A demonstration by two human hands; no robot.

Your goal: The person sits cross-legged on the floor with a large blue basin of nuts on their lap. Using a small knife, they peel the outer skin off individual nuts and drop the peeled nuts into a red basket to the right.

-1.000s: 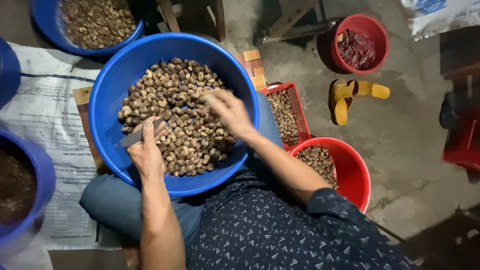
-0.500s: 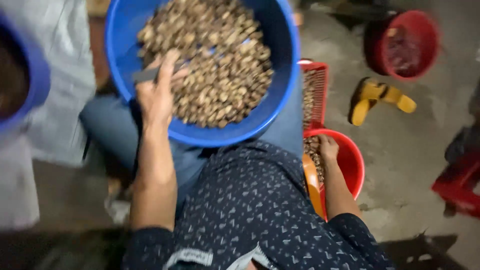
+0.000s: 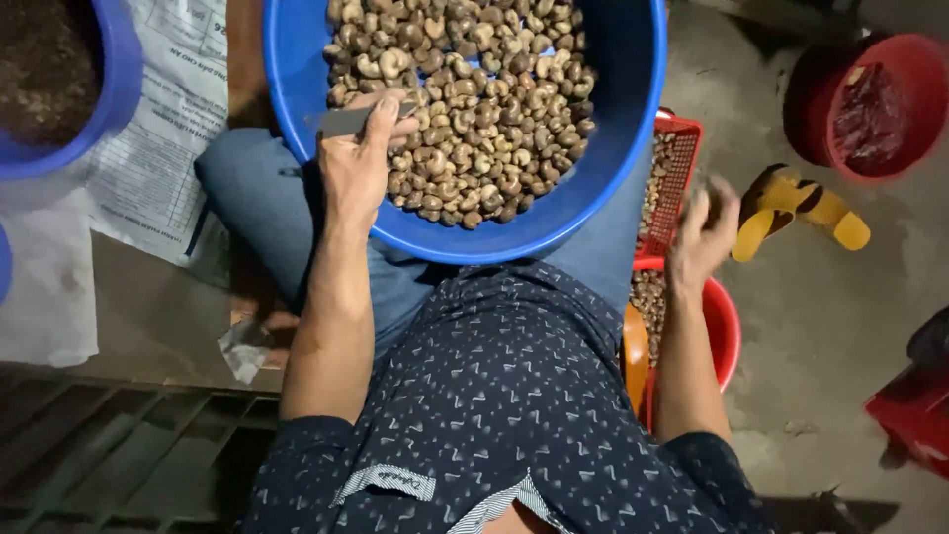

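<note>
A big blue basin [image 3: 613,148] full of brown cashew nuts [image 3: 474,99] rests on my lap. My left hand [image 3: 358,163] lies on the nuts at the basin's near left side, shut on a small grey metal blade [image 3: 348,121]. My right hand [image 3: 700,235] hovers, blurred, to the right of the basin, above a red crate [image 3: 682,158] and a red bucket [image 3: 724,326] that both hold nuts. Its fingers look loosely apart; I cannot make out anything in it.
A second blue basin [image 3: 109,89] with dark contents stands at the upper left on printed paper [image 3: 158,168]. Another red bucket [image 3: 880,99] and yellow sandals [image 3: 791,208] lie on the concrete floor at right. A metal grate [image 3: 109,465] is at lower left.
My right hand left the nuts in the blue basin, went down to the red bucket at my right side, and now rises above it. The left hand stays put with the blade.
</note>
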